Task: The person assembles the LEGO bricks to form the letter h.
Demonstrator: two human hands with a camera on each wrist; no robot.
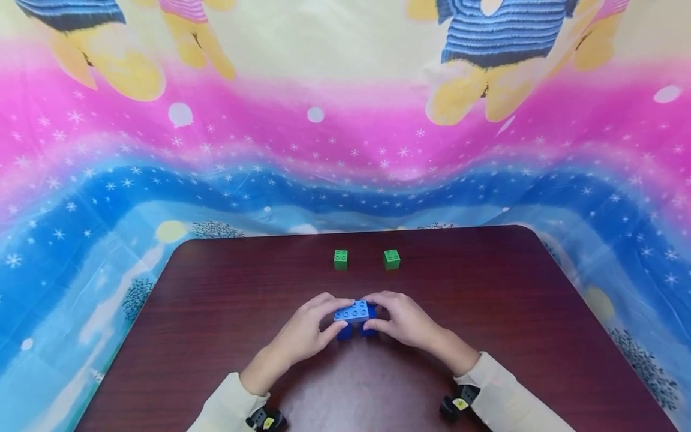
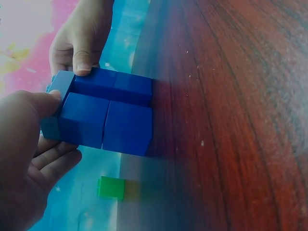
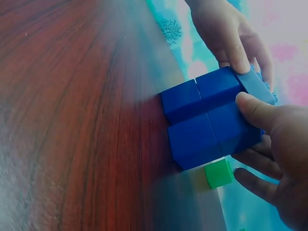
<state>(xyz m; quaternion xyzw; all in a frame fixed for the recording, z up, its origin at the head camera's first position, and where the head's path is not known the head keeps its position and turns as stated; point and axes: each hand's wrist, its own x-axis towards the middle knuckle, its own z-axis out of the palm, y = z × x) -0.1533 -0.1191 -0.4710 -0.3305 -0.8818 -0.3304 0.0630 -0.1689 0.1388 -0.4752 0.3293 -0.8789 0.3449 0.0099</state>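
A light blue brick point(image 1: 352, 312) with studs lies across the tops of two dark blue stacks, each two bricks high, standing side by side on the table. My left hand point(image 1: 305, 327) pinches this long brick from the left, thumb on the near side and fingers behind. From the right, my right hand point(image 1: 407, 321) grips the upper part of the right dark blue stack point(image 3: 192, 142), its thumb beside the light blue brick's end. The left dark blue stack point(image 2: 108, 125) stands below the left thumb.
Two green bricks, a left one point(image 1: 341, 260) and a right one point(image 1: 391, 259), stand apart near the far edge of the dark red-brown table point(image 1: 243, 270). Behind that edge hangs a colourful printed cloth point(image 1: 345, 138), which also runs along both sides.
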